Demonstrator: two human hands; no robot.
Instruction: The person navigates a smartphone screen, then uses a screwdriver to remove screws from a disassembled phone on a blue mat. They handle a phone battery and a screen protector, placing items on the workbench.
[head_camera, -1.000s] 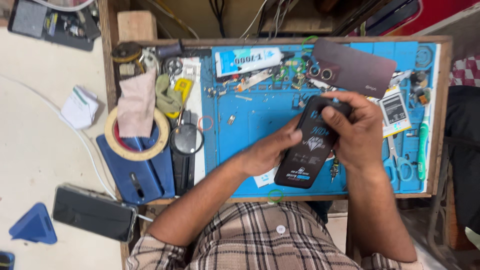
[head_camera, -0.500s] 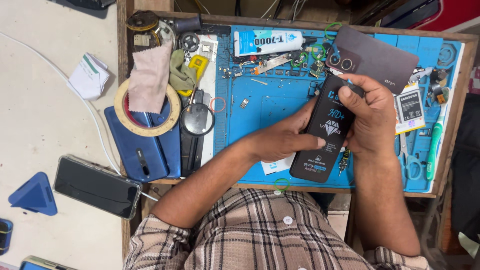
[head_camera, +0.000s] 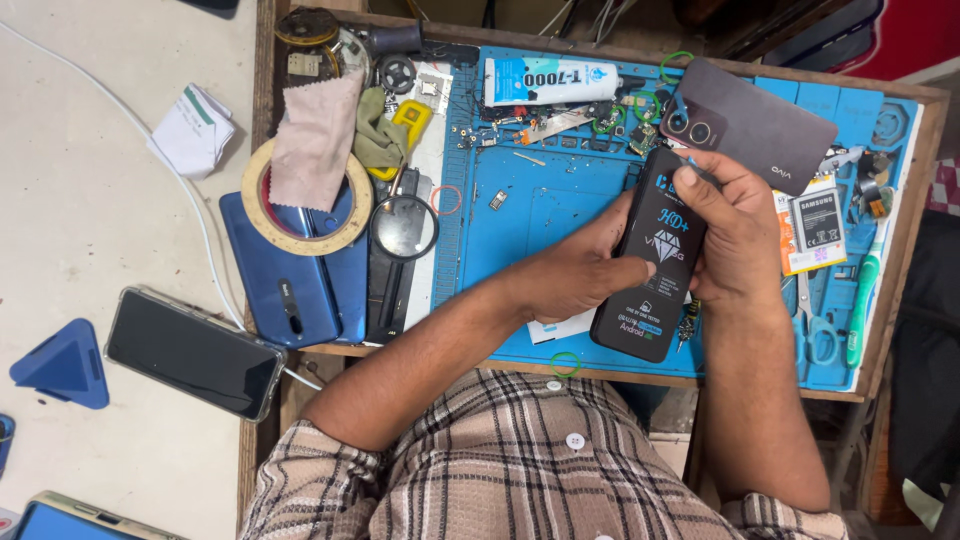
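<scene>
A black phone screen panel (head_camera: 655, 262) with printed film on it is held upright over the blue work mat (head_camera: 540, 200). My left hand (head_camera: 575, 270) grips its left edge, thumb lying across the lower face. My right hand (head_camera: 735, 235) wraps the right edge and top, with the fingertips at the upper corner. Just behind the panel lies a dark grey phone back cover (head_camera: 755, 125) with two camera rings.
On the mat lie a white glue tube (head_camera: 555, 80), small parts, a phone battery (head_camera: 815, 225), scissors (head_camera: 815, 330) and a green tool (head_camera: 862, 300). To the left are a magnifier (head_camera: 403, 228), a tape roll (head_camera: 310, 200) with a cloth, a blue phone (head_camera: 285, 270), a cased phone (head_camera: 195, 352) and a blue wedge (head_camera: 62, 365).
The camera view has shifted, so the bench sits lower and further right in frame. Both hands keep hold of the panel; my right fingers have moved slightly at its top corner.
</scene>
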